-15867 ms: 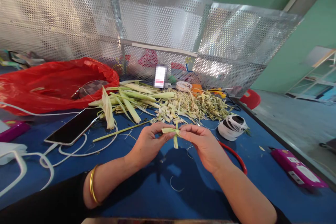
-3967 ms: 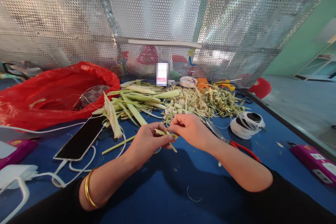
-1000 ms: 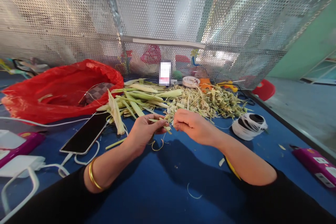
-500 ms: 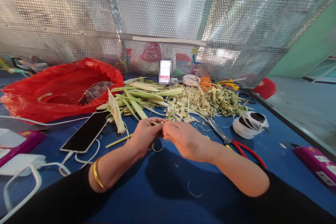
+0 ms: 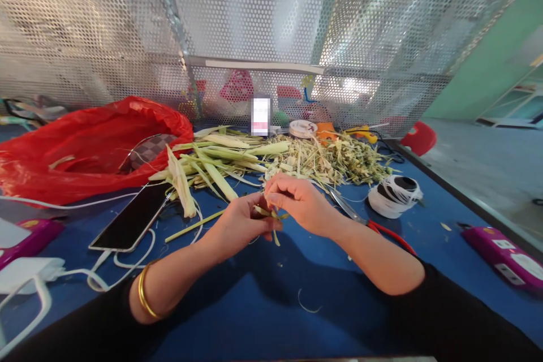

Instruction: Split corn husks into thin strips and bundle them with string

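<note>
My left hand (image 5: 240, 225) and my right hand (image 5: 297, 201) meet above the blue table (image 5: 271, 294), both pinched on a small folded strip of pale green leaf (image 5: 271, 216). The strip's short ends stick out below and between the fingers. A gold bangle (image 5: 143, 296) sits on my left wrist. Just behind the hands lies a pile of long green leaf strips (image 5: 220, 158) and a heap of cut scraps (image 5: 335, 161).
A red plastic bag (image 5: 80, 147) lies at the left, a phone (image 5: 131, 218) on a white cable in front of it. Red-handled scissors (image 5: 365, 220) and a spool of white thread (image 5: 394, 196) lie at the right. A purple case (image 5: 500, 254) is far right. Perforated metal screens stand behind.
My hands have drawn slightly apart and lifted; the right hand now sits higher and the leaf strip shows between the fingers, where half a second ago the hands covered it.
</note>
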Motion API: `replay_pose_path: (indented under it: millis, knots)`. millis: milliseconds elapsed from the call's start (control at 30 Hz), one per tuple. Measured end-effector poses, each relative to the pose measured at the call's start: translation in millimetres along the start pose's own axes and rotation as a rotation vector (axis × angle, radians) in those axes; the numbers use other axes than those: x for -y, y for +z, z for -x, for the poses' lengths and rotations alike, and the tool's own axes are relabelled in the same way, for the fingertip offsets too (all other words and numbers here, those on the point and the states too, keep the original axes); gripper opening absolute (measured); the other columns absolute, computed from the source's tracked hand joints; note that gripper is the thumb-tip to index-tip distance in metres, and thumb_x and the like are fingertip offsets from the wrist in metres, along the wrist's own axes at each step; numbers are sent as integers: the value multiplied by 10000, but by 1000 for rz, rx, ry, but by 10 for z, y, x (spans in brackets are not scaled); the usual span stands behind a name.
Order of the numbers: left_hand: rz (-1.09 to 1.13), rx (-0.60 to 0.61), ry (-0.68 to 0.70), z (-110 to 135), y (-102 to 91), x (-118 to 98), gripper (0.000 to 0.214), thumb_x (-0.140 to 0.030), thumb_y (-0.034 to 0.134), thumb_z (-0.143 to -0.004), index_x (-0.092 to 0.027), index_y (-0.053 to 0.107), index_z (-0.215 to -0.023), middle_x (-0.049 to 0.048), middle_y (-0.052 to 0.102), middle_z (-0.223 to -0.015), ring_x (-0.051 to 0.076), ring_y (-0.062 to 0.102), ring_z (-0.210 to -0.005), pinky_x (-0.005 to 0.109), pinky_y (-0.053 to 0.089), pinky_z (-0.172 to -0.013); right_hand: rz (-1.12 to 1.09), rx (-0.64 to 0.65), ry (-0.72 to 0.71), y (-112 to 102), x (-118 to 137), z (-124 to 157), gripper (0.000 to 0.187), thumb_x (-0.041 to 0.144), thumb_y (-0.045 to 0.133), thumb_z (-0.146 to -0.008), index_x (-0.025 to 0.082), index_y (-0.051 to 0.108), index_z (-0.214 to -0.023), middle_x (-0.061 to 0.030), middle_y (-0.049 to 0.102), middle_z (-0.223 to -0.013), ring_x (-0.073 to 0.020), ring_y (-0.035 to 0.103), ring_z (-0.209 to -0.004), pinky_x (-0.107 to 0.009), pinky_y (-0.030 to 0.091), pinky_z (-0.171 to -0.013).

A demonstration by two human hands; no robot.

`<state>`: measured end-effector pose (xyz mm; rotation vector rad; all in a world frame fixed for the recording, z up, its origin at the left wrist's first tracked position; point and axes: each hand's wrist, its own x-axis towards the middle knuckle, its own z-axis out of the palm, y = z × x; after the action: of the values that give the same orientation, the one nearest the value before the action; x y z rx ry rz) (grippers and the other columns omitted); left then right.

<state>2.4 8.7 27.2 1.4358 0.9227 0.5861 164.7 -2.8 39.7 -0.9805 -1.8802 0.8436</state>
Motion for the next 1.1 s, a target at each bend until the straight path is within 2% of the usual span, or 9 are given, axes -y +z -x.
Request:
replay_pose_path:
  millis: [167,267,367,467,567,667,800,900,1100]
  knots:
    - [-96,16,15,27,8,-3,278,-254,731,-651,-195,483,-763,-49,611,-574,118,594,-535,202,381,-501,26,-74,217,32,-165,-31,231,218,530,-836,167,529,-611,10,525,-676,-115,491,-645,-256,399,-629]
    - [-43,1,57,45,1,-38,277,-262,737,-649,-197,492,-760,-41,636,-615,127,617,-578,220,426,-551,98,-38,311,12,-257,-40,203,222,535,-826,161,551,-633,17,526,-621,-117,484,-612,-251,375,-595]
    - [-26,-35,103,41,-18,-59,263,-315,732,-671,-182,608,-862,-8,671,-690,139,625,-602,253,459,-592,287,47,279,-11,-302,-33,154,119,525,-793,156,569,-650,3,549,-673,-124,493,-658,-250,351,-608]
    - [-9,-136,79,3,-53,-46,292,-354,745,-668,-154,673,-867,6,670,-614,143,620,-583,254,464,-596,433,139,253,-44,-301,-21,188,45,493,-768,157,559,-632,-9,545,-703,-124,489,-668,-255,337,-614]
    - [116,-270,56,-59,-104,-12,332,-362,776,-636,-151,671,-870,14,701,-655,131,627,-594,245,486,-623,446,216,232,-91,-263,-13,213,69,468,-816,165,541,-640,-7,539,-683,-120,487,-631,-260,343,-603]
    - [204,-360,46,-112,-155,21,376,-378,794,-607,-142,666,-870,22,711,-695,124,624,-590,259,511,-651,413,178,62,-116,-189,-6,203,130,468,-868,179,520,-679,-21,545,-749,-128,502,-670,-271,384,-634]
    - [252,-302,21,-138,-175,52,400,-410,790,-599,-128,662,-853,31,700,-713,126,624,-599,277,524,-669,200,64,-151,-63,-96,5,176,158,446,-907,187,524,-752,-68,597,-952,-152,562,-877,-311,441,-790]
    - [252,-252,11,-134,-155,64,401,-415,790,-596,-126,652,-839,21,683,-662,135,637,-614,283,521,-688,40,105,-82,-13,-78,12,175,190,431,-924,186,533,-782,-45,626,-847,-142,588,-802,-312,467,-763]
    - [133,-241,64,-99,-128,23,348,-380,759,-638,-149,602,-846,13,689,-639,154,654,-619,277,502,-652,-45,89,-22,-29,-47,21,208,220,420,-928,178,525,-753,-9,570,-694,-118,542,-659,-288,449,-676]
